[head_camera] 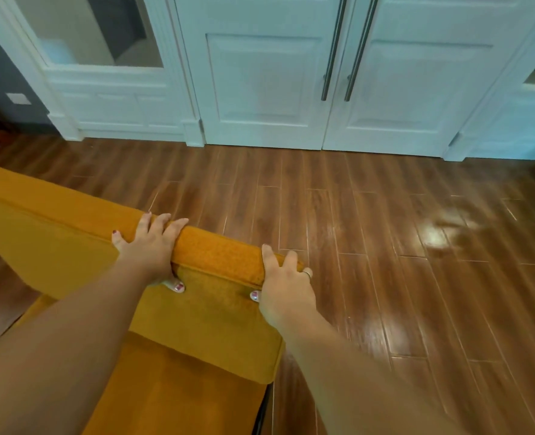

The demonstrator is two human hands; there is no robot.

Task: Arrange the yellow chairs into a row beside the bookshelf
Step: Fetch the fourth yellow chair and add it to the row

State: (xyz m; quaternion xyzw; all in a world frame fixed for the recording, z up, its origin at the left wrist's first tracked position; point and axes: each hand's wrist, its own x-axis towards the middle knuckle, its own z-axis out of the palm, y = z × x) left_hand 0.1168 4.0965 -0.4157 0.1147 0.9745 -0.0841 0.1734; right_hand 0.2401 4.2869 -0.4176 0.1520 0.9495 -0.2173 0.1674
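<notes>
A glossy brown wood-plank floor (385, 246) bears a mustard-yellow upholstered chair (197, 324) at lower left; white panelled cabinetry (259, 89) stands along its far edge.

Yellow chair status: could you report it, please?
Left hand and right hand grip the yellow chair at its top edge. Wooden floor beneath. White doors ahead.

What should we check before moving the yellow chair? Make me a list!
1. Left hand grips the top edge of the yellow chair: ok.
2. Right hand grips the same edge near its corner: ok.
3. Wooden floor ahead has nothing in the way: ok, as far as the view shows.
4. Chair legs all flat on the floor: cannot tell, they are hidden.
5. Where the bookshelf is: cannot tell; white doors stand straight ahead.
</notes>
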